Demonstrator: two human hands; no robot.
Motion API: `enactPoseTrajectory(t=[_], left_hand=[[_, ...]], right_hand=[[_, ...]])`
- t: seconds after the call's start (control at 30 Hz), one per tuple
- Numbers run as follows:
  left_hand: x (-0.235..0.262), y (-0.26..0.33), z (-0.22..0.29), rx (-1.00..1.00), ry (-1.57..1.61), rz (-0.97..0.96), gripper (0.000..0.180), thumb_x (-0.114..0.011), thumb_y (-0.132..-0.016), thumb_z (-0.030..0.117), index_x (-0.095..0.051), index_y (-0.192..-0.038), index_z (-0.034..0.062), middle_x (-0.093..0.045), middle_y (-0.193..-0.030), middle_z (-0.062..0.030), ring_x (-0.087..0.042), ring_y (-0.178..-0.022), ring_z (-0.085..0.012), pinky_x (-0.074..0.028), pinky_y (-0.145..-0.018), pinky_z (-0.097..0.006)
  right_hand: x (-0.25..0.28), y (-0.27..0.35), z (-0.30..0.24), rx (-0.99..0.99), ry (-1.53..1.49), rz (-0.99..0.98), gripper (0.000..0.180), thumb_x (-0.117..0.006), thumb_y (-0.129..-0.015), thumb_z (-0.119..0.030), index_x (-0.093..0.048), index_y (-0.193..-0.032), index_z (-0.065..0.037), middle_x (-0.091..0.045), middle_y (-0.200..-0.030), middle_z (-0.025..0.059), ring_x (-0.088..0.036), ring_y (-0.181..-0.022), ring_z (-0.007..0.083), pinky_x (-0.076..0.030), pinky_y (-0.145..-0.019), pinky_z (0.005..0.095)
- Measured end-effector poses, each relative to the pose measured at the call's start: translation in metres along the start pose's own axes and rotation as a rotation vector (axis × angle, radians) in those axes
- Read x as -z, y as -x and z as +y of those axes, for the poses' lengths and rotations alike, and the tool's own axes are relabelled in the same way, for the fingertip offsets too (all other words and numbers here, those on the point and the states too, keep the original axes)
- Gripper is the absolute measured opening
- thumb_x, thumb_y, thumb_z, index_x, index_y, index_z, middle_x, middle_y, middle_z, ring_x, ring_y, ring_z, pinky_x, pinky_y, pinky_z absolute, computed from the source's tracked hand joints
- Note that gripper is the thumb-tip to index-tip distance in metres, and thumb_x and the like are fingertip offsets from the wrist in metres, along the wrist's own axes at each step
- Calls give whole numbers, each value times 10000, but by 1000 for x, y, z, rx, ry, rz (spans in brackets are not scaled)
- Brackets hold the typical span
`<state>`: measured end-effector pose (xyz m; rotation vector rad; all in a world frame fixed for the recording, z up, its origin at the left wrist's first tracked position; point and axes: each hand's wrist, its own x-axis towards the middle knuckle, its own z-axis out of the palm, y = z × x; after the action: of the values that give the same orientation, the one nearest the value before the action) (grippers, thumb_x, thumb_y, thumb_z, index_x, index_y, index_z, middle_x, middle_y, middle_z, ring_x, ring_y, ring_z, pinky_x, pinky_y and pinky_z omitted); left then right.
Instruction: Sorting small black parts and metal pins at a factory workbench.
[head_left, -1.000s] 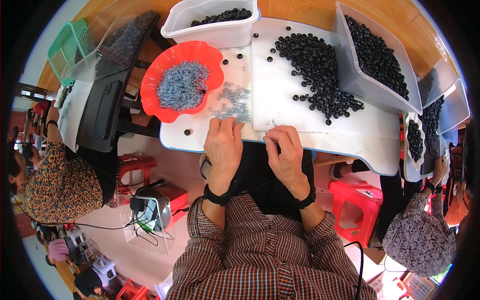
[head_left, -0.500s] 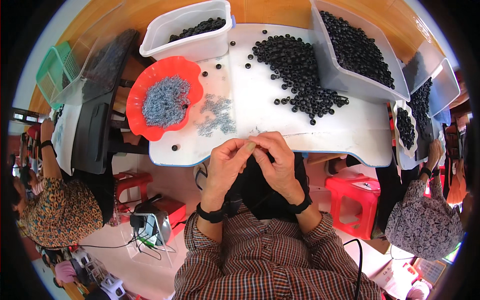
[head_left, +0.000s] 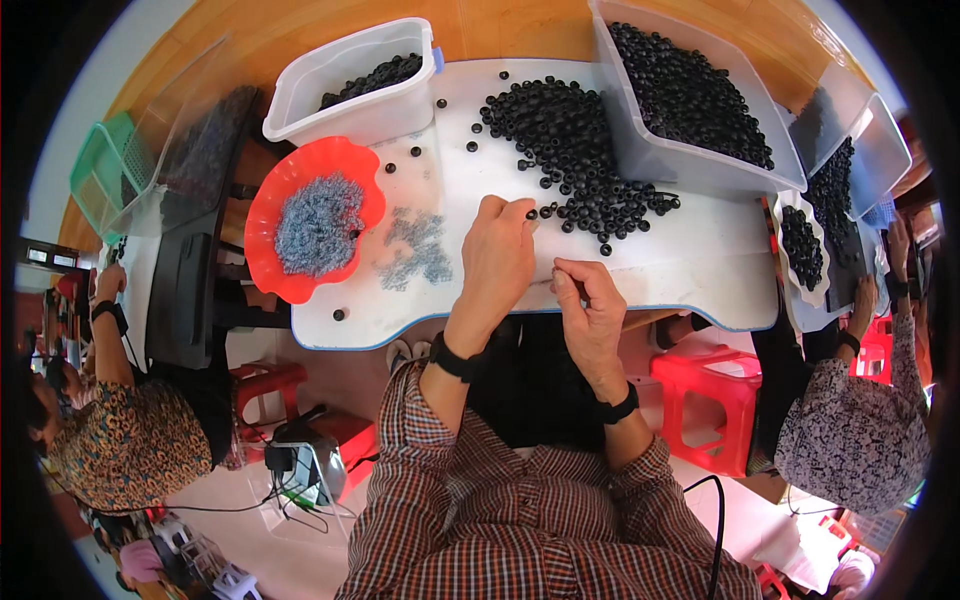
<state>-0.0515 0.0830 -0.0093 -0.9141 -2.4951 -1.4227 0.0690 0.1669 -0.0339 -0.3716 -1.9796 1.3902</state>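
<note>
My left hand [head_left: 497, 258] reaches over the white table to the near-left edge of a pile of small black bead-like parts [head_left: 560, 140]. Its thumb and fingers close at a single black bead [head_left: 532, 214] there. Closer to the table's front edge, my right hand [head_left: 590, 308] is curled with thumb against forefinger in a pinch. Whatever lies in that pinch is too small to make out. To the left, a red scalloped bowl [head_left: 262, 205] contains a heap of small grey metallic pieces [head_left: 318, 228]. More such pieces [head_left: 412, 248] lie scattered on the table beside the bowl.
Black parts fill a large clear bin [head_left: 690, 175] at the back right and partly fill a white tub [head_left: 350, 125] at the back left. Loose beads dot the white table [head_left: 690, 280]. Red stools [head_left: 705, 400] stand below. A person [head_left: 850, 430] works on the right, another [head_left: 135, 430] on the left.
My hands have come apart from their joined pinch. The left has gone forward to the black pile; the right has shifted slightly right and stays pinched. The view has shifted a little.
</note>
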Motion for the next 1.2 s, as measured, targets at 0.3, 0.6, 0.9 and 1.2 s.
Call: enactPoseTrajectory(t=[0.3, 0.6, 0.9, 1.2], left_hand=[[-6, -6, -2, 68, -231, -190, 216, -636, -827, 66, -649, -1030, -10, -549, -937, -184, -606, -776, -374, -500, -679, -435], [20, 31, -6, 586, 1154, -219, 221, -534, -970, 102, -610, -1130, -31, -669, -940, -120, -628, -750, -119, -542, -655, -243], [22, 62, -8, 608, 1439, -194, 246, -480, -991, 81, -594, -1173, -40, -671, -979, -131, -629, -761, -133, -544, -672, -264], [21, 70, -3, 590, 1419, -120, 224, -516, -985, 80, -615, -1153, -31, -644, -894, -61, -610, -765, -116, -526, -692, -247]], right_hand=[[1, -1, 2, 30, 50, 23, 127, -644, -865, 25, -656, -991, 13, -638, -897, 94, -604, -682, 133, -492, -607, 249], [1, 1, 4, -23, -22, 2, 132, -643, -867, 26, -657, -998, 11, -639, -899, 81, -610, -703, 123, -497, -629, 240], [-1, 1, -18, -148, -386, -86, 162, -627, -901, 27, -656, -1060, 15, -572, -1019, 53, -600, -866, 102, -501, -739, 222], [-10, 3, -17, -144, -429, -119, 168, -641, -889, 28, -675, -1053, 11, -545, -1034, 50, -592, -849, 92, -503, -731, 208]])
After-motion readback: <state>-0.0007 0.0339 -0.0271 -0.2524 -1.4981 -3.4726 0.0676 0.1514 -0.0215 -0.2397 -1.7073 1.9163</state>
